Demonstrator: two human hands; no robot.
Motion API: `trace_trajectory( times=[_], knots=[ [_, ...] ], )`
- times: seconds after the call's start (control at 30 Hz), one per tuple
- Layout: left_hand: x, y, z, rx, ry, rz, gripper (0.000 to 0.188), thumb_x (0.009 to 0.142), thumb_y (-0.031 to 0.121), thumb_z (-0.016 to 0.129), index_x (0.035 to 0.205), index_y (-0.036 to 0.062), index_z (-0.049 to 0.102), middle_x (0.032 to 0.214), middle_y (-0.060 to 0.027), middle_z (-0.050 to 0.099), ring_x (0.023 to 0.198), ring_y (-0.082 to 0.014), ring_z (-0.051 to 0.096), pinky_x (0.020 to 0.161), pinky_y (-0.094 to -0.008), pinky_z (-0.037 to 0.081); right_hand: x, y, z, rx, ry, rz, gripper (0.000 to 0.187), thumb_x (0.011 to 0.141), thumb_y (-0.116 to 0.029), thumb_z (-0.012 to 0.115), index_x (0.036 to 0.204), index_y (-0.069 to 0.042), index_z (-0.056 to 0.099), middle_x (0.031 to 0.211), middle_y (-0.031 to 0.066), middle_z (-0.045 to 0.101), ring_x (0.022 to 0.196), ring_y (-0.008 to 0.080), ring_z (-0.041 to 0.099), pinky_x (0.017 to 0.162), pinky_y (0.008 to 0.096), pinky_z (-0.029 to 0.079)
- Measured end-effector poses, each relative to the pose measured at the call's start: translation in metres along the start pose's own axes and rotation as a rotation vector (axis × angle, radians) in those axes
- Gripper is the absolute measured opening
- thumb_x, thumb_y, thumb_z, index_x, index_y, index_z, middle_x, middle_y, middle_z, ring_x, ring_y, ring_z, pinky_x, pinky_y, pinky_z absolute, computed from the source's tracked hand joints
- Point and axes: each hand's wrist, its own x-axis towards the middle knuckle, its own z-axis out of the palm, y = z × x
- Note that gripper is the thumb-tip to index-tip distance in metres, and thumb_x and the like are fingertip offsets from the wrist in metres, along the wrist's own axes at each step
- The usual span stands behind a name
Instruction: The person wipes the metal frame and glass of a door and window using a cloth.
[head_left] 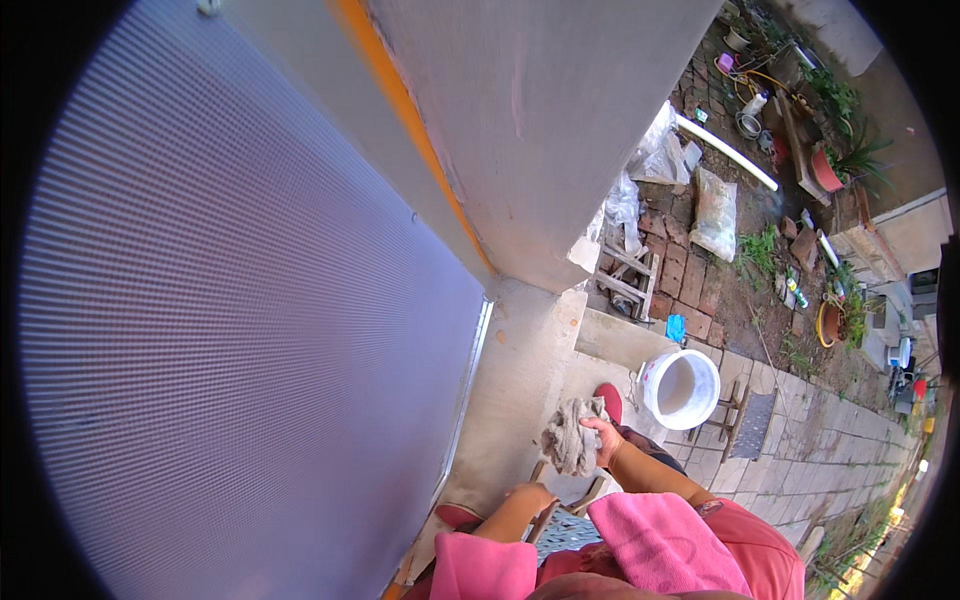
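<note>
A bunched, wet-looking grey rag point(573, 437) hangs in my right hand point(604, 442), whose fingers are closed on its side. Just right of that hand stands a white bucket point(655, 392) with cloudy greyish water inside. Lower and to the left, my left hand point(530, 494) is closed at the wooden frame of a low stool point(566, 532) with a grey woven seat; its fingers show only in part. To my left rises a large ribbed mesh screen point(270, 330), apart from both hands.
A grey pillar point(540, 130) stands ahead beside an orange strip point(415, 125). Another small stool point(752, 424) sits right of the bucket. A wooden frame point(630, 283), a filled sack point(714, 214) and a white pipe point(728, 153) lie on the brick ground. Potted plants line the far right.
</note>
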Motion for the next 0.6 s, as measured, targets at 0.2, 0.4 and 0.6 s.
trace_trajectory(
  times=[0.2,0.4,0.6],
  knots=[
    [-0.064,0.038,-0.121,-0.575,0.897,0.175,0.033,0.1,0.019,0.052,0.127,0.0035,0.06,0.123,-0.0198,0.068,0.115,-0.0361,0.065,0.097,-0.0458,0.052,-0.057,-0.004,0.01,0.07,0.2,-0.122,0.064,0.086,-0.042,0.065,0.137,-0.002,0.062,0.134,0.0198,0.066,0.125,0.0421,0.061,0.112,0.0592,0.041],
    [-0.217,0.096,-0.24,-0.809,1.442,0.537,0.034,0.092,-0.001,0.057,0.126,0.001,0.059,0.118,-0.019,0.066,0.107,-0.0345,0.065,0.095,-0.0422,0.053,-0.136,-0.028,0.072,0.05,0.04,-0.166,0.068,0.079,-0.041,0.068,0.137,-0.004,0.06,0.134,0.0207,0.065,0.123,0.044,0.061,0.108,0.0614,0.043],
    [-0.415,0.156,-0.373,-0.283,2.0,0.897,0.035,0.095,-0.001,0.059,0.13,-0.0026,0.056,0.12,-0.0169,0.061,0.112,-0.0301,0.06,0.102,-0.0394,0.047,-0.194,-0.045,0.107,0.095,0.169,-0.246,0.066,0.08,-0.04,0.067,0.136,-0.007,0.06,0.132,0.019,0.066,0.121,0.0436,0.061,0.109,0.0601,0.043]
  ],
)
